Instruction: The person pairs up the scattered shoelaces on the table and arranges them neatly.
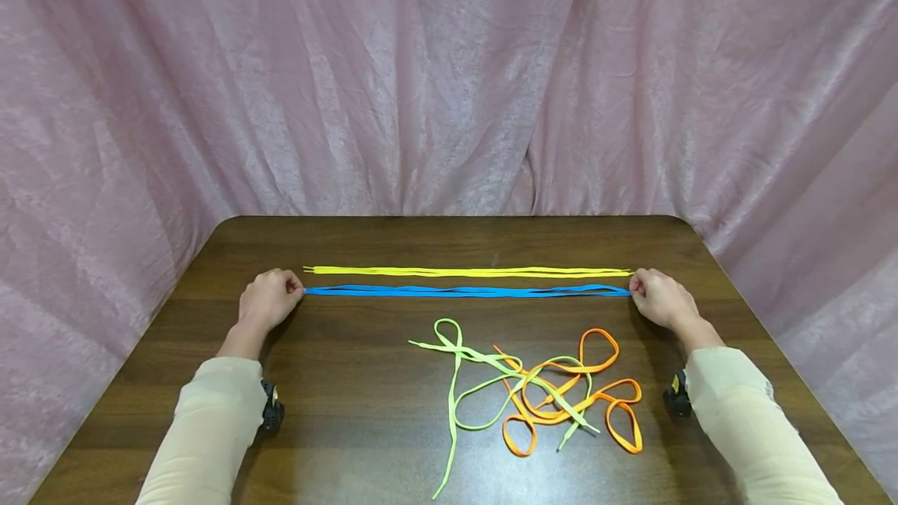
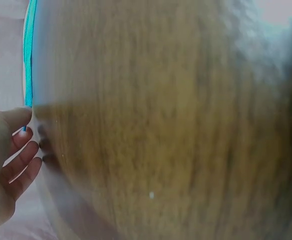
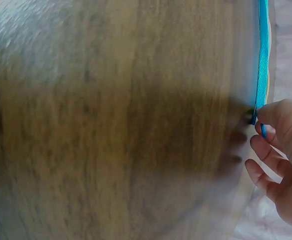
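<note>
- The table (image 1: 351, 411) carries every lace.
- The blue lace (image 1: 463, 294), in several strands, spans left to right just on the near side of the straight yellow lace (image 1: 456, 273); whether it touches the wood I cannot tell.
- The green lace (image 1: 484, 357) and orange lace (image 1: 550, 418) lie looped together on the near side, unsorted.
- The left hand (image 1: 270, 298) and right hand (image 1: 662, 298) hold the blue lace's opposite ends; the step in hand looks like straightening it parallel to the yellow.
- On each hand, thumb and forefinger pinch together on the blue lace; the other fingers (image 2: 21, 160) stand loosely bent and apart.
- The next move probably calls for even tension, then a gentle release that leaves the strands undisturbed.
</note>
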Demonstrator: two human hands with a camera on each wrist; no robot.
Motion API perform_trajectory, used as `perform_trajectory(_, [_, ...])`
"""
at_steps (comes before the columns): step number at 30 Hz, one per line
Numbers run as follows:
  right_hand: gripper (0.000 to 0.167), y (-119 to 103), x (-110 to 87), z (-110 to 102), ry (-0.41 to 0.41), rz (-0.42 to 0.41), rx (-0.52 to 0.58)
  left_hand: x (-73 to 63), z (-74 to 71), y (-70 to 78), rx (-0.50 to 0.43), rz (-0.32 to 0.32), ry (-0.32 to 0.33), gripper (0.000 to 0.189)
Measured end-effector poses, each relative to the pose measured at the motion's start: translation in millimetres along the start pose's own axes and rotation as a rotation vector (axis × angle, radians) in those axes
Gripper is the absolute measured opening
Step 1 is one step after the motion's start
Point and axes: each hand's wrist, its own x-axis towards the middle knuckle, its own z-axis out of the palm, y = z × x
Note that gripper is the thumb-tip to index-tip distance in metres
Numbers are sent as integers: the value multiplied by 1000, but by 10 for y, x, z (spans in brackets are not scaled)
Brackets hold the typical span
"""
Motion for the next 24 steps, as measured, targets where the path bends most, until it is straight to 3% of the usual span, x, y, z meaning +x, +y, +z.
perform_trajectory(14, [5,-12,16,57,40,-19,-1,-16,47,2,-12,-4,10,8])
perform_trajectory(24, [9,-64,-5,33,17,-69,8,-43,22,-1,-22,19,27,9])
